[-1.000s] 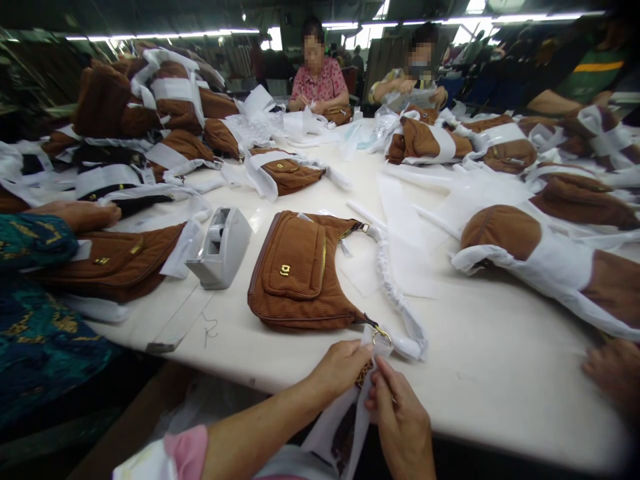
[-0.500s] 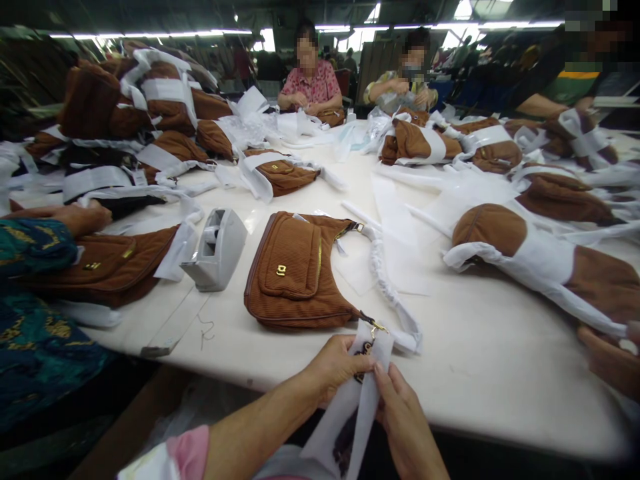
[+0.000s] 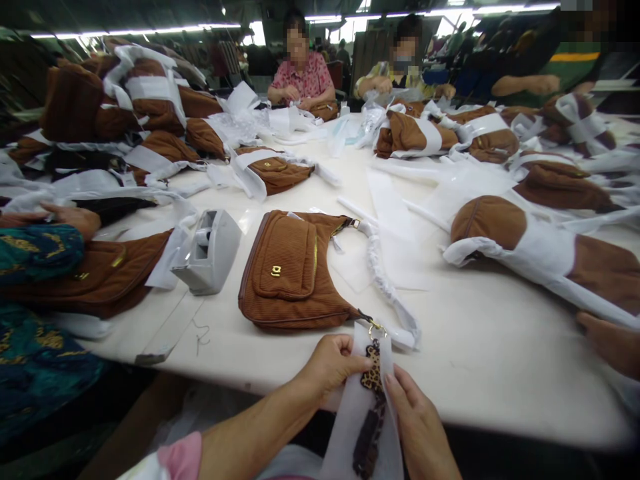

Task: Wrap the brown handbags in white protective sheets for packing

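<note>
A brown corduroy handbag [image 3: 290, 273] lies on the white table [image 3: 490, 360] in front of me, its handle wrapped in white paper [image 3: 387, 287]. A leopard-print charm [image 3: 373, 377] hangs from the bag's gold ring over the table's near edge, lying on a white paper sheet [image 3: 363, 427]. My left hand [image 3: 327, 367] pinches the sheet's left edge beside the charm. My right hand [image 3: 420, 423] grips the sheet's right side, thumb next to the charm.
A grey tape dispenser [image 3: 207, 250] stands left of the bag. Several paper-wrapped brown bags [image 3: 530, 250] lie around the table and in a pile [image 3: 150, 110] at the back left. Other people sit at the left [image 3: 40, 267], far side [image 3: 300, 70] and right [image 3: 607, 343].
The white sheet has been spread open, and the leopard-print charm, earlier mostly covered, now lies exposed on it. My hands have moved slightly apart and lower.
</note>
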Demonstrator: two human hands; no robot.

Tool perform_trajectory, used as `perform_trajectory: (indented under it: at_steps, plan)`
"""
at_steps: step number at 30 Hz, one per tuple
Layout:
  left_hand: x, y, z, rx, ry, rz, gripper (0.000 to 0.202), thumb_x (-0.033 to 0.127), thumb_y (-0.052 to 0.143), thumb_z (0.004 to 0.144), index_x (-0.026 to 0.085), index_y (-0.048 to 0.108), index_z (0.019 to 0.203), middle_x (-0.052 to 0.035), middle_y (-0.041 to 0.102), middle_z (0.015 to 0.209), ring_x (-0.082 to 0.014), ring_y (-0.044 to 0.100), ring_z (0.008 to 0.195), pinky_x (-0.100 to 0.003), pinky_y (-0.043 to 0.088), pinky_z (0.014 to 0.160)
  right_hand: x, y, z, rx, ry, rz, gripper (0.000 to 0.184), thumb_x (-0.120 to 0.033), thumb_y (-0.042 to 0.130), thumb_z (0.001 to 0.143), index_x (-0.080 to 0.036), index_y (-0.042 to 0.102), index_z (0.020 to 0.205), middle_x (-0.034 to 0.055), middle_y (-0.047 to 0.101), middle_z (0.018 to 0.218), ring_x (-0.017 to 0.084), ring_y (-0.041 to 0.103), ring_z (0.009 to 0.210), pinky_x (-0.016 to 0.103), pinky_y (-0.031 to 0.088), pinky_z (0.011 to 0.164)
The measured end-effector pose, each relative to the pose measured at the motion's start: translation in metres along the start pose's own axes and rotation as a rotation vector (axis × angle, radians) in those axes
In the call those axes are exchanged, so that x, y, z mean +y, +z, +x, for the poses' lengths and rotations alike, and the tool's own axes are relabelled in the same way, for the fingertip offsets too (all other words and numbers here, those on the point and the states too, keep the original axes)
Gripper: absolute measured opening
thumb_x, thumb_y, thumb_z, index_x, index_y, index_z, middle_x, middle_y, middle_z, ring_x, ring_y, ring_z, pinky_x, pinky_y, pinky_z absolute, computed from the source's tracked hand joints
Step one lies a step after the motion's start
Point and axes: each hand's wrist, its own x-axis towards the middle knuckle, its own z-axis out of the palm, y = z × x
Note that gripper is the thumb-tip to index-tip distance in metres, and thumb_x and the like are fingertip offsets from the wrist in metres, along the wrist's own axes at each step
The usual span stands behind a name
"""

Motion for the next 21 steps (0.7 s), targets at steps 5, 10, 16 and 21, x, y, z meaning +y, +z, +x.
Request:
perform_trajectory:
  at_steps: [5, 10, 16, 21]
  plan:
    - [0.001, 0.006, -0.005, 0.058, 0.074, -0.043, 0.034, 0.024, 0.075, 0.050, 0.013, 0.044, 0.057, 0.0051, 0.045, 0.053, -0.0049, 0.037, 0.048, -0.018, 0.028, 0.048, 0.005, -0.005, 0.002, 0.165, -0.159, -0.275, 0.056, -0.057, 0.053, 0.070, -0.020, 0.056, 0.112, 0.0050, 0.059, 0.112, 0.026, 0.049, 0.107, 0.033, 0.040, 0.089]
    - [0.005, 0.009, -0.009, -0.095, -0.030, -0.261, 0.037, 0.019, 0.076, 0.049, 0.012, 0.052, 0.077, -0.0031, 0.059, 0.072, -0.0131, 0.054, 0.060, -0.025, 0.041, 0.059, 0.015, -0.005, 0.009, 0.168, -0.159, -0.210, 0.055, -0.054, 0.055, 0.071, -0.018, 0.055, 0.112, 0.0058, 0.062, 0.105, 0.026, 0.055, 0.099, 0.033, 0.046, 0.081]
    - [0.000, 0.010, -0.005, -0.195, -0.071, -0.442, 0.046, 0.019, 0.076, 0.054, 0.010, 0.056, 0.094, -0.0102, 0.062, 0.086, -0.0192, 0.059, 0.074, -0.030, 0.044, 0.071, 0.022, -0.009, 0.015, 0.166, -0.093, -0.085, 0.057, -0.051, 0.061, 0.068, -0.016, 0.056, 0.112, 0.0058, 0.065, 0.101, 0.026, 0.058, 0.094, 0.028, 0.050, 0.068]
    - [0.000, 0.013, -0.008, -0.256, -0.109, -0.480, 0.036, 0.030, 0.072, 0.064, 0.004, 0.060, 0.087, -0.0129, 0.062, 0.078, -0.0173, 0.058, 0.067, -0.032, 0.044, 0.073, 0.031, -0.016, 0.021, 0.143, -0.130, -0.114, 0.051, -0.050, 0.060, 0.070, -0.017, 0.058, 0.109, 0.0056, 0.064, 0.099, 0.024, 0.059, 0.089, 0.031, 0.048, 0.075]
